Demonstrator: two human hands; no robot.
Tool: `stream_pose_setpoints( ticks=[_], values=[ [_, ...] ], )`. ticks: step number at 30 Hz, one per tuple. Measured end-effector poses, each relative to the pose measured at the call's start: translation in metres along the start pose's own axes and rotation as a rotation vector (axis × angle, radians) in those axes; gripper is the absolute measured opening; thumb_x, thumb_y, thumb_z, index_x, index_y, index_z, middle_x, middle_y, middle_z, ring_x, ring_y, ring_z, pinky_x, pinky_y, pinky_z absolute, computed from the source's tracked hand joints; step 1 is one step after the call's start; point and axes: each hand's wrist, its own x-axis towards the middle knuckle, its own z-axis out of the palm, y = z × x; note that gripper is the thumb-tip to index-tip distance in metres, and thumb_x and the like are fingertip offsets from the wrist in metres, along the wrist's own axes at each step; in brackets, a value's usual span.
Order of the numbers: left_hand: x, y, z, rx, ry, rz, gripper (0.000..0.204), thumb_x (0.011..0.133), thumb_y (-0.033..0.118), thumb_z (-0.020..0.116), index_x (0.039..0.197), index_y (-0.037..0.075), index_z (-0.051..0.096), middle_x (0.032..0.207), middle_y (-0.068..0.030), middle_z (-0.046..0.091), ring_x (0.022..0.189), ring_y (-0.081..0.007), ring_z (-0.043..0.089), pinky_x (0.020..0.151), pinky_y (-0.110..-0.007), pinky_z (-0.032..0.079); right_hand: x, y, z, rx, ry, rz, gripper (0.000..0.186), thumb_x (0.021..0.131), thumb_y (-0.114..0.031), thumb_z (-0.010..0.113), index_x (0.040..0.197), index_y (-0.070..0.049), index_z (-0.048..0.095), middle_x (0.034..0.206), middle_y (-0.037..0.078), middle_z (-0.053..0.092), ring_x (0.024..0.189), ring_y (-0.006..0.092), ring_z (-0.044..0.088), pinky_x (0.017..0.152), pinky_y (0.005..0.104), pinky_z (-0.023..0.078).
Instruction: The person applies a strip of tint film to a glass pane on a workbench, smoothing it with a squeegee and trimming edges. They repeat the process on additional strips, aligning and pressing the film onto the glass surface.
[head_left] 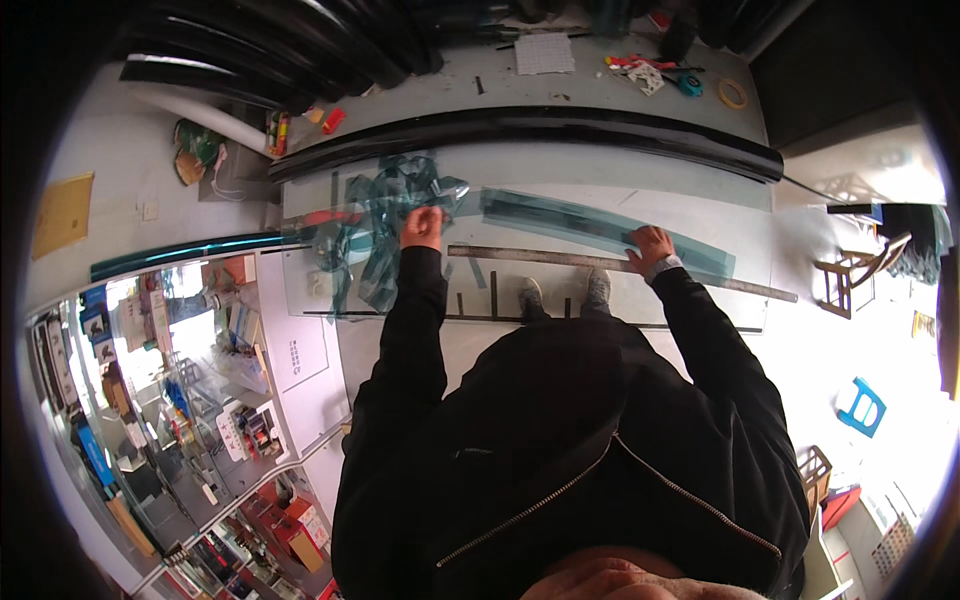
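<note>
My left hand (423, 228) is closed at the near edge of a heap of crumpled, see-through teal film (385, 205). Whatever its fingers hold, if anything, I cannot make out. To the right, my right hand (653, 246) rests with fingers spread where a long, thin, worn metal straightedge (540, 257) meets a flat strip of teal film (575, 222). That strip runs slantwise beyond the straightedge. Both lie on a glass tabletop (700, 195), through which my shoes show.
A long black roll (530, 125) crosses the table behind the film. Farther back lie a white sheet (545, 54), a teal tape measure (690, 85) and a tape ring (733, 94). More dark rolls (270, 50) fill the far left. A glass display case (170, 400) stands left, a wooden chair (862, 270) right.
</note>
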Motion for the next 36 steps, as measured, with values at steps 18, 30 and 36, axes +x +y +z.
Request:
stream_pose_setpoints(
  ticks=[18, 30, 36],
  values=[
    [-0.113, 0.157, 0.073, 0.196, -0.814, 0.052, 0.024, 0.094, 0.022, 0.063, 0.105, 0.001, 0.061, 0.079, 0.0002, 0.061, 0.066, -0.0073, 0.057, 0.061, -0.023, 0.046, 0.033, -0.201, -0.119, 1.843, -0.323, 0.275, 0.046, 0.096, -0.043, 0.054, 0.111, -0.001, 0.064, 0.117, 0.013, 0.063, 0.110, 0.0235, 0.058, 0.095, 0.0393, 0.046],
    [-0.072, 0.110, 0.044, -0.005, -1.057, -0.210, 0.018, 0.094, 0.017, 0.062, 0.104, 0.003, 0.062, 0.082, 0.0016, 0.060, 0.073, -0.0071, 0.057, 0.070, -0.024, 0.049, 0.018, -0.103, -0.135, 2.173, 0.226, 0.174, 0.027, 0.098, -0.029, 0.053, 0.103, -0.004, 0.062, 0.105, 0.010, 0.065, 0.097, 0.0230, 0.062, 0.083, 0.0399, 0.050],
    [-0.027, 0.063, 0.047, 0.045, -0.981, -0.152, 0.017, 0.094, 0.018, 0.063, 0.101, 0.003, 0.064, 0.081, 0.0022, 0.060, 0.072, -0.0061, 0.054, 0.070, -0.022, 0.047, -0.020, -0.030, -0.128, 2.168, 0.492, 0.383, 0.020, 0.095, -0.025, 0.059, 0.102, -0.007, 0.065, 0.102, 0.008, 0.067, 0.091, 0.0218, 0.064, 0.077, 0.0386, 0.050]
  ],
)
